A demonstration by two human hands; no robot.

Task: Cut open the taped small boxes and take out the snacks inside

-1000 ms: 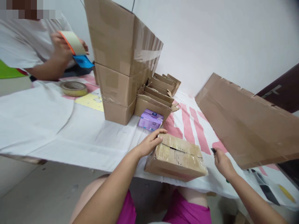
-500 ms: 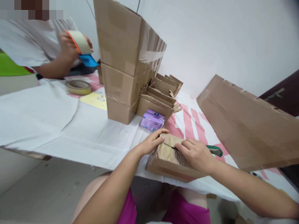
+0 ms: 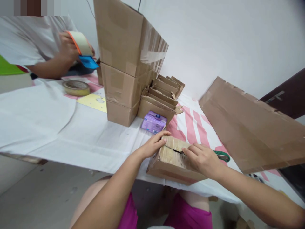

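Taped carton (image 3: 168, 168): placed at the near edge of the table (image 3: 95, 140), before the knees; its top is crossed lengthwise by a dark slit.
Left hand (image 3: 153, 145): laid over the carton's left end; thumb and fingers are held apart in a loose grip, rested on the cardboard.
Right hand (image 3: 202, 160): placed over the carton's top, fingertips at the slit; its grip is clamped on the utility knife.
Utility knife (image 3: 222, 156): green handle, seen projecting behind the right hand; the blade cannot be told from the slit.
Purple packet (image 3: 154, 122): stood just beyond the left hand, before the open cartons (image 3: 156, 109).
Carton stack (image 3: 121, 86): three tiers shown, brown, tape-sealed; set left of the open cartons.
Cardboard panel (image 3: 250, 127): leaned at a tilt on the right.
Tape roll (image 3: 76, 91): laid flat at the left, near a yellow sheet (image 3: 91, 102).
Tape dispenser (image 3: 82, 44): orange and blue, held by a co-worker's hand (image 3: 68, 47) behind the table.
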